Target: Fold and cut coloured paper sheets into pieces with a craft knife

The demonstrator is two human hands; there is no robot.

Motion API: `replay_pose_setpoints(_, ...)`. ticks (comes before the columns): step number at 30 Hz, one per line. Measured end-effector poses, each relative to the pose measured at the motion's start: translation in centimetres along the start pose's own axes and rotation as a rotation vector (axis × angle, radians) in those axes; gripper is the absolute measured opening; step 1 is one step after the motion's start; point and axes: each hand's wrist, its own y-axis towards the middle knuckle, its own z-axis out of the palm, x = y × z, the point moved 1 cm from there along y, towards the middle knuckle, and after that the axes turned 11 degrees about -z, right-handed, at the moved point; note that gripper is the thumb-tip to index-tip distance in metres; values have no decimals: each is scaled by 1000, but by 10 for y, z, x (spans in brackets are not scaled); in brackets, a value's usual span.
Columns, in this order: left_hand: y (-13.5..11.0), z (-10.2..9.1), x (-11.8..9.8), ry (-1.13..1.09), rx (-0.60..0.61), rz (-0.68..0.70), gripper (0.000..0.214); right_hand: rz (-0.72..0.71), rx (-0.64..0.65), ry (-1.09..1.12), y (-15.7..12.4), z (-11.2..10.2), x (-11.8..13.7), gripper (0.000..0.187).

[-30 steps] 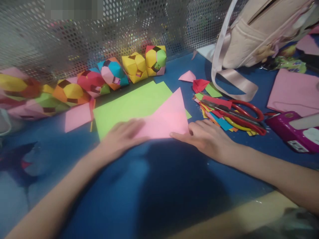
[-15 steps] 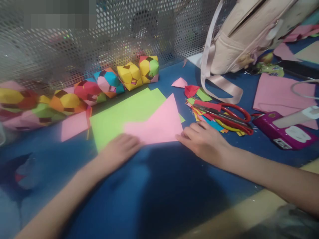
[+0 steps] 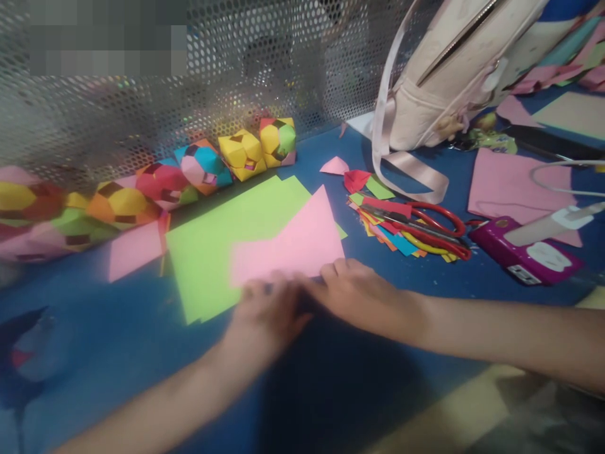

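A pink sheet of paper (image 3: 300,236), folded so that one peak points away from me, lies partly over light green sheets (image 3: 212,236). My left hand (image 3: 267,312) is at its near edge, fingertips on the paper and thumb spread apart; motion blurs the fingers. Close beside it, my right hand (image 3: 352,293) presses on the near right part of that edge with its fingers bent and drawn together. The two hands nearly meet at the middle of the edge. Fingertips hide part of the fold.
Several folded paper balls (image 3: 241,154) line the perforated metal panel (image 3: 312,69). Red-handled scissors (image 3: 435,224) rest on colored paper scraps (image 3: 404,243). Farther right are a purple power adapter (image 3: 524,249) with a white plug, pink paper (image 3: 517,180) and a pale bag (image 3: 425,107) with a strap.
My left hand has slid right along the paper's near edge, off the left corner. My right hand has moved inward and down from the right corner. The camera view has shifted slightly.
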Motion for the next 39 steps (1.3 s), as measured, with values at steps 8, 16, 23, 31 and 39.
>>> replay_pose_setpoints(8, -2, 1, 2, -22, 30, -20, 52, 96, 11, -40, 4, 2, 13, 45)
replay_pose_setpoints(16, -2, 4, 11, -41, 26, -45, 51, 99, 23, -89, 2, -6, 12, 33)
replay_pose_setpoints(23, -17, 10, 25, -64, 27, -102, 41, 54, 0, 28, -12, 5, 10, 25)
replay_pose_setpoints(31, -8, -1, 52, -54, 323, -353, 56, 73, -38, 16, -25, 9, -3, 26)
replay_pose_setpoints(39, -3, -17, 32, -254, -54, -43, 28, 61, -261, 280, -7, -9, -13, 27)
